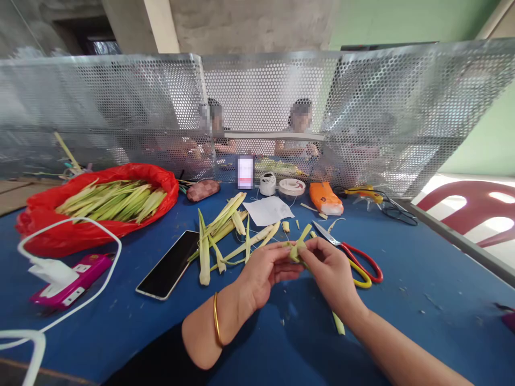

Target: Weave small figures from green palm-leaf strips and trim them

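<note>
Between my fingertips is a small folded piece of pale green leaf strip [295, 252], with one end sticking up to the right. My left hand [265, 271], below a gold bangle at the wrist, is closed on its left side. From the right, my right hand [330, 268] pinches the same strip; a longer green stalk end [338, 323] shows below this hand. Scissors [360, 262] with red and yellow handles lie just beyond my right hand, their blades open. Left of my hands, a loose pile of leaf strips [205, 252] lies on the blue table [309, 348].
A red bag [36, 225] full of leaves stands at left, near a magenta power strip [72, 281] and a dark phone [169, 265]. White paper [267, 210], thread [267, 184], a tape roll [292, 187] and an orange packet [325, 198] lie before a perforated metal screen [257, 80]. People sit behind it.
</note>
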`<state>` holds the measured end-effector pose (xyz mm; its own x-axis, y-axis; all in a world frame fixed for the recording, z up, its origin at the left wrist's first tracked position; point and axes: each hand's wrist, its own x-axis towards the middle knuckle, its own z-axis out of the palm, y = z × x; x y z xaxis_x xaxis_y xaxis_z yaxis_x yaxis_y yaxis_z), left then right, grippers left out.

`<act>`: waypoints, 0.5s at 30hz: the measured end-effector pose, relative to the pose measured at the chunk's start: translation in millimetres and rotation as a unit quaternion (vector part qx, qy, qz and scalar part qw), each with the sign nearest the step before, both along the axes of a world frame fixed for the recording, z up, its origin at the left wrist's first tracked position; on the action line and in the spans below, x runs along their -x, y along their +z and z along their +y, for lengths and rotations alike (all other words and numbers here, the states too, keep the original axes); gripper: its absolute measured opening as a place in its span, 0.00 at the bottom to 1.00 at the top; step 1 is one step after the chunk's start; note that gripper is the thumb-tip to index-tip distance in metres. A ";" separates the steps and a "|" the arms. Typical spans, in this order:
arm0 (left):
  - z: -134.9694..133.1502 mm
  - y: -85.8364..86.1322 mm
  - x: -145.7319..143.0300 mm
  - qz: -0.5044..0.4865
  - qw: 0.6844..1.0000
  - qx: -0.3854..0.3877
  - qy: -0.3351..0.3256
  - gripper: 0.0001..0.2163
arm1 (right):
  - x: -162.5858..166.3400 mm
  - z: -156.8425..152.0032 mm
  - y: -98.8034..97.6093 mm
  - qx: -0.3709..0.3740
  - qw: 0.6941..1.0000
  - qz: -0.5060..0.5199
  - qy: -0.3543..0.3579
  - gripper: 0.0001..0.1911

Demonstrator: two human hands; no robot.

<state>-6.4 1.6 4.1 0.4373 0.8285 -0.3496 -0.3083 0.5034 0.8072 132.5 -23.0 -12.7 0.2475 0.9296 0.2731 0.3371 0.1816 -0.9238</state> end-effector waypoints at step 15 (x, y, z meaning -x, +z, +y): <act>3.0 7.1 2.5 0.134 0.987 -0.083 -0.009 0.13 | 3.4 1.1 2.6 0.071 0.994 0.070 0.035 0.10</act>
<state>-8.9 4.6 11.2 0.3626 0.8770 -0.3153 -0.0649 0.3612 0.9302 129.1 -21.8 -10.1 0.2083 0.9724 0.1056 0.1940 0.0648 -0.9789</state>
